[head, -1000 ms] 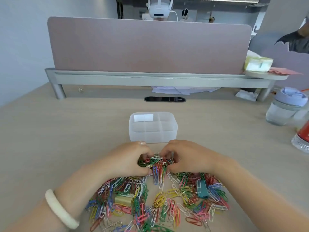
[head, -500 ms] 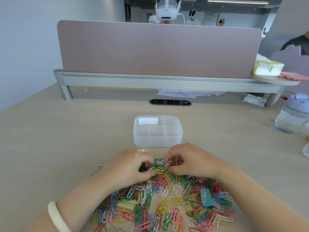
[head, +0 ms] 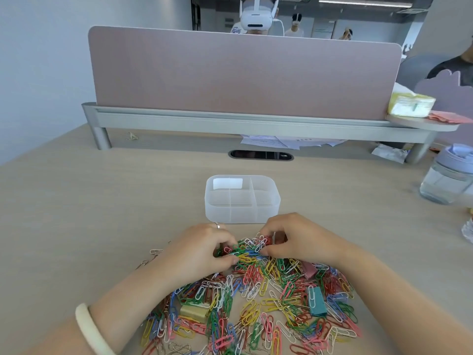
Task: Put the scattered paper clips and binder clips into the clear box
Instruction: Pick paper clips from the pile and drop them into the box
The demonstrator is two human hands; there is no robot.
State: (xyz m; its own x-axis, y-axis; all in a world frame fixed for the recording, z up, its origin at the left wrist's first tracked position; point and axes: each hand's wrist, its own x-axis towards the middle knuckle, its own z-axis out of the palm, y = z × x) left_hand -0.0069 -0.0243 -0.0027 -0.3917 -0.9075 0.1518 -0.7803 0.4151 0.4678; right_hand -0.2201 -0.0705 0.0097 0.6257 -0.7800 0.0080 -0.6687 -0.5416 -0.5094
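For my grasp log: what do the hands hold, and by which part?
The left hand and right hand together grip one bunch of paper clips, each at its own side of the bunch.

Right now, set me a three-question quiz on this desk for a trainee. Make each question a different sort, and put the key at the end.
1. True or false: the clear box already holds paper clips.
2. Which hand wears the ring? A. left hand B. right hand C. neither
3. Fill the gap: the teal binder clip lies among the clips on the person's ____ side.

Key
1. False: its compartments show no clips.
2. A
3. right
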